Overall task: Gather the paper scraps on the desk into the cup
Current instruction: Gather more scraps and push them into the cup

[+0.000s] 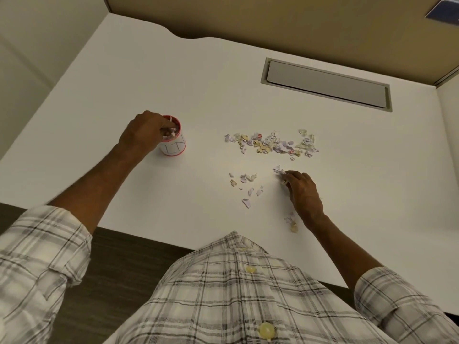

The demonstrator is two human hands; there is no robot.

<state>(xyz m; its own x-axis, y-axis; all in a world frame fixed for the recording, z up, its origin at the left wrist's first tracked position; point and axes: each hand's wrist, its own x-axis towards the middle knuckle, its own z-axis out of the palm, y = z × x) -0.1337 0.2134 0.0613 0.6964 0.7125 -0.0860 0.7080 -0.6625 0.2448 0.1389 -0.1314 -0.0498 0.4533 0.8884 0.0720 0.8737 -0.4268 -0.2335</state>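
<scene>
Tabletop [149,78]: we see a plain white surface with a wavy cut along its far edge and a straight near edge, dark wood-look floor below it.
Room: tan partition panels close the far side and right side; a pale wall stands at left. A blue-and-white thing [444,7] shows at the top right corner, too cropped for us to tell what it is.
Hatch [326,84]: a long grey cable lid set flush in the tabletop, far right.
Cup [173,144]: upright, left of centre, white with a red rim and red base and drawn letters on its side; scraps show inside it.
Left hand [144,131]: over the cup's mouth, fingers [166,125] bunched and pointing down into it, touching scraps there; we cannot tell whether they pinch any.
Scraps [272,142]: a long band of white, tan and lilac bits lies right of the cup, well apart from it. A looser patch lies nearer us, and a few bits sit beside the right wrist.
Right hand [304,191]: palm down on the tabletop, fingers curled shut around a small bunch of scraps at their tips.
Sleeves [42,256]: grey plaid, rolled up on both arms.
</scene>
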